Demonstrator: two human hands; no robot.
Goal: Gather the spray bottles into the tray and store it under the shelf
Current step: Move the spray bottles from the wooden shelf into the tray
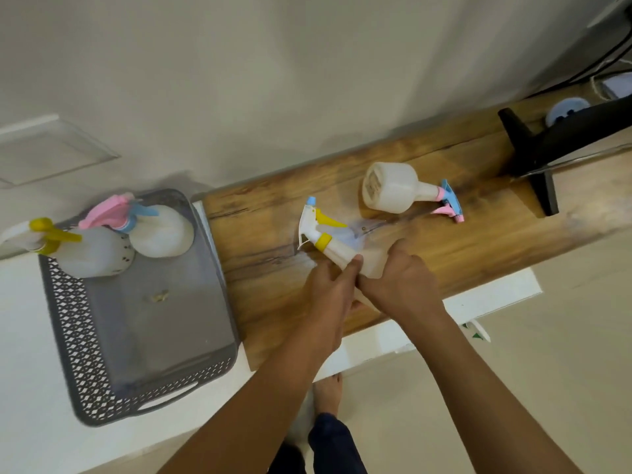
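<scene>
A grey perforated tray [68,340] rests on the white surface at the left. Two spray bottles stand in its far end: one with a yellow trigger [89,249] and one with a pink and blue trigger [160,234]. A white spray bottle with a yellow collar [337,248] is held above the wooden tabletop [478,248]. Both hands grip its body: my left hand [330,289] near the neck, my right hand [398,278] around the lower part, which is hidden. Another bottle with a pink and blue nozzle [393,188] lies on its side farther back.
A black monitor stand [533,159] sits at the right end of the wooden top. Cables and a pale round object [566,109] lie behind it by the wall. My bare foot [328,388] shows on the floor below the table edge.
</scene>
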